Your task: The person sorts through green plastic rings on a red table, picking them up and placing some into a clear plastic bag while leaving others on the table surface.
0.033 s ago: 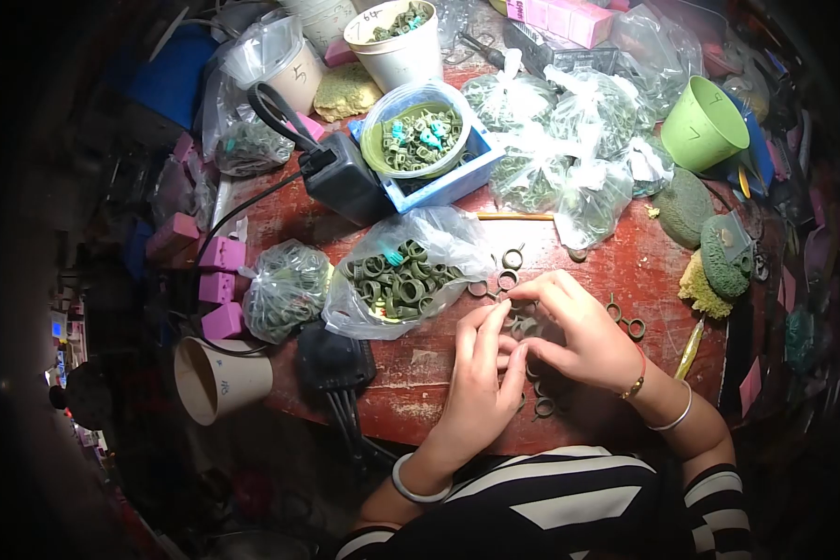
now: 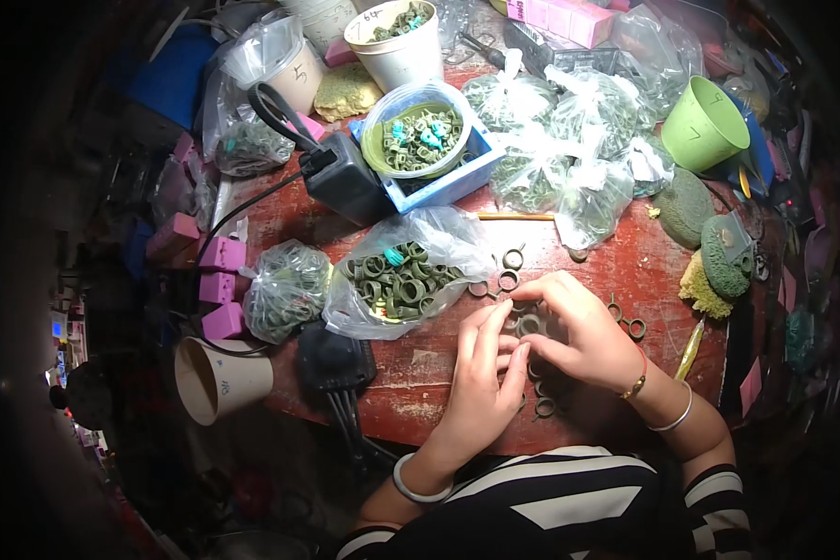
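Observation:
My left hand (image 2: 483,378) and my right hand (image 2: 581,338) meet over the red table, fingertips close together. Between them shows a dark green ring (image 2: 529,325), slightly blurred; the fingers are closed about it, though the exact contact points are hidden. Loose rings of the same kind, some with short stems, lie around the hands: one ring (image 2: 508,280) above the fingertips, another (image 2: 544,407) below the palms, and a further one (image 2: 636,329) beyond my right hand. To the left, an opened clear plastic bag (image 2: 359,313) holds many such rings and a turquoise piece.
A blue square basket (image 2: 443,194) bears a tub (image 2: 371,140) of green pieces. Tied clear bags (image 2: 593,191) stand behind my hands, beside a green cup (image 2: 700,131). Left are a black power adapter (image 2: 350,182), a black box with cables (image 2: 336,359) and a beige cup (image 2: 252,378).
The ring between my fingers has turned slightly and shows more of its round opening. Both hands stay almost in place.

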The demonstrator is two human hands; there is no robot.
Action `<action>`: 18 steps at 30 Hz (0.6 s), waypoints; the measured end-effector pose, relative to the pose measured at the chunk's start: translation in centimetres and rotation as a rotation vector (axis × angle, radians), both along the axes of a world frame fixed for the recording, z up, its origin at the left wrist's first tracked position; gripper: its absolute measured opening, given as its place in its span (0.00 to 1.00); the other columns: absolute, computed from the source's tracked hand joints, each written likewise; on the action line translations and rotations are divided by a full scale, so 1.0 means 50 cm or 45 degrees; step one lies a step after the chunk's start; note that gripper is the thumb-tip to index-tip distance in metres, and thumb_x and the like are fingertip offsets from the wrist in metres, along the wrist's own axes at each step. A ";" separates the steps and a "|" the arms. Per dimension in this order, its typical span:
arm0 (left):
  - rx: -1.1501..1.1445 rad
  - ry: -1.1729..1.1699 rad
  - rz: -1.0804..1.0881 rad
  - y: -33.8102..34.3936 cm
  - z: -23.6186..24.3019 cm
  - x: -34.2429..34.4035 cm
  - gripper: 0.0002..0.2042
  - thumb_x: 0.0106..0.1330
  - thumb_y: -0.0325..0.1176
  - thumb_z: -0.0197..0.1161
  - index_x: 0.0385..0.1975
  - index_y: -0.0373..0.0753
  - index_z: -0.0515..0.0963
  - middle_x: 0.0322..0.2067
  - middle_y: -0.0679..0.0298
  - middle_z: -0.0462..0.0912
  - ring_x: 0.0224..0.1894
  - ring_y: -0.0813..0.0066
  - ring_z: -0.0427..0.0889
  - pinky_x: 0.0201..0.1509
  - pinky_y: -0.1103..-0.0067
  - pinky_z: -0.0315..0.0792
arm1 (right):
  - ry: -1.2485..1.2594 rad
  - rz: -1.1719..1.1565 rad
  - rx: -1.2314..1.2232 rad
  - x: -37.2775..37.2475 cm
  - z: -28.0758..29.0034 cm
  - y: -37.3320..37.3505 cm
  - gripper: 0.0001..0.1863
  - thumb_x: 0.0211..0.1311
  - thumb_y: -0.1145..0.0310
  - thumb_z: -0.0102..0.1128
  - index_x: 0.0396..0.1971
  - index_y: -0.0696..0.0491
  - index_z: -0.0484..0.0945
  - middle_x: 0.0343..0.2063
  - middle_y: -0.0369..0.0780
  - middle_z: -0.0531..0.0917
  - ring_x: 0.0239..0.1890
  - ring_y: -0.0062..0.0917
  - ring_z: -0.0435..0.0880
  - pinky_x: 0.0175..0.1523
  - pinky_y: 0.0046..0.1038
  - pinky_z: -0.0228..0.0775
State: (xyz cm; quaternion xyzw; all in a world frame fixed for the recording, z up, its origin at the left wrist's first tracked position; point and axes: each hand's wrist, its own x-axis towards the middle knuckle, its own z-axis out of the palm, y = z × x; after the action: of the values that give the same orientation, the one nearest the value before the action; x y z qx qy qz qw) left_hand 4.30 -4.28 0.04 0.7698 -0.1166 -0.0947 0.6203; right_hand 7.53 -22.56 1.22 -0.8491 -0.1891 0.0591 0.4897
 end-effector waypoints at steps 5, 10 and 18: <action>-0.716 0.595 0.016 -0.001 -0.005 -0.004 0.25 0.78 0.25 0.49 0.72 0.30 0.53 0.65 0.53 0.63 0.60 0.67 0.76 0.62 0.71 0.75 | 0.002 -0.092 0.145 -0.005 0.009 0.011 0.18 0.55 0.76 0.67 0.48 0.57 0.78 0.43 0.46 0.81 0.47 0.38 0.81 0.53 0.34 0.74; -1.253 1.009 0.123 0.010 0.005 0.002 0.24 0.82 0.38 0.42 0.73 0.36 0.54 0.66 0.54 0.65 0.68 0.62 0.68 0.71 0.63 0.65 | -0.133 -0.018 -0.009 -0.022 0.060 0.044 0.22 0.51 0.80 0.65 0.49 0.59 0.76 0.43 0.47 0.77 0.45 0.43 0.80 0.50 0.35 0.76; -1.411 1.107 0.152 0.027 -0.009 0.015 0.19 0.81 0.42 0.39 0.62 0.36 0.64 0.59 0.52 0.74 0.63 0.62 0.73 0.70 0.65 0.65 | -0.572 0.314 -0.433 -0.039 0.070 0.058 0.23 0.50 0.70 0.60 0.48 0.63 0.77 0.46 0.47 0.78 0.47 0.37 0.81 0.51 0.33 0.77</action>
State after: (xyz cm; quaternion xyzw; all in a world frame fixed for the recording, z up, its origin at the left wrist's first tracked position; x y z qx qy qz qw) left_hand 5.07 -2.93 -0.42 0.2382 0.1532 -0.2861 0.9154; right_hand 5.58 -19.67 4.75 -0.8813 -0.3817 -0.0405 0.2756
